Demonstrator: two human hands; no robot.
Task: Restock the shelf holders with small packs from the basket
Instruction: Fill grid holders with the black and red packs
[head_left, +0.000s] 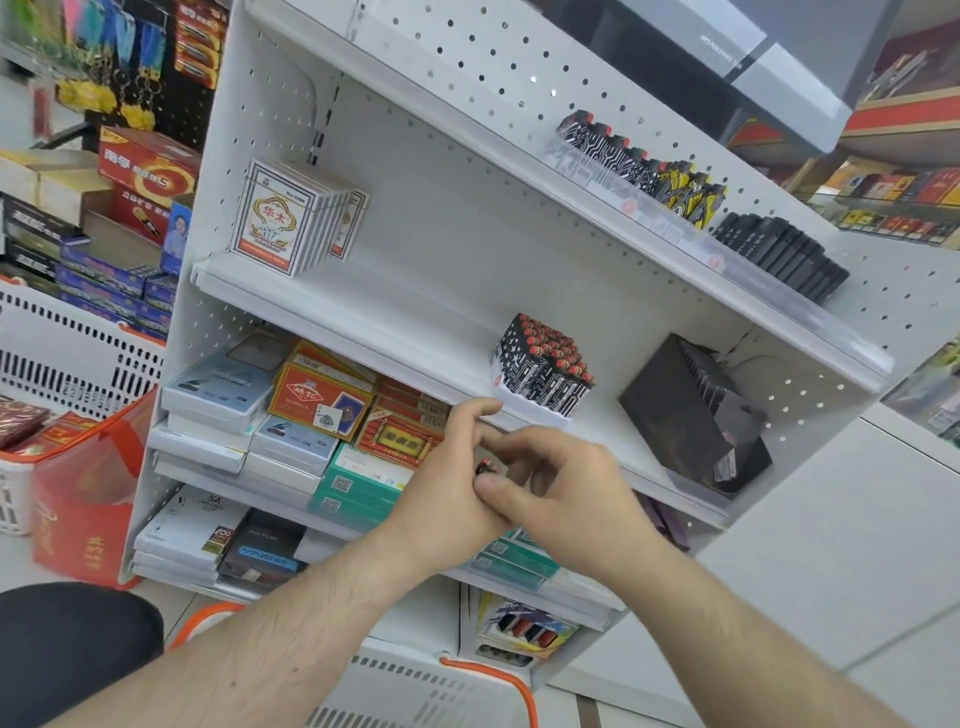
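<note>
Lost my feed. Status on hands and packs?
Left hand and right hand together pinch a small dark red-tipped item. Lighter display box on shelf just above. Nothing blocking.

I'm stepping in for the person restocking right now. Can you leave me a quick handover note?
Left hand and right hand meet in front of the middle shelf, together pinching one small dark item with a red tip.
The tray of red-capped lighters on that shelf looks full; the black display box beside it looks largely empty.
The white basket is below.
Left: place this item, then continue from the basket.
</note>
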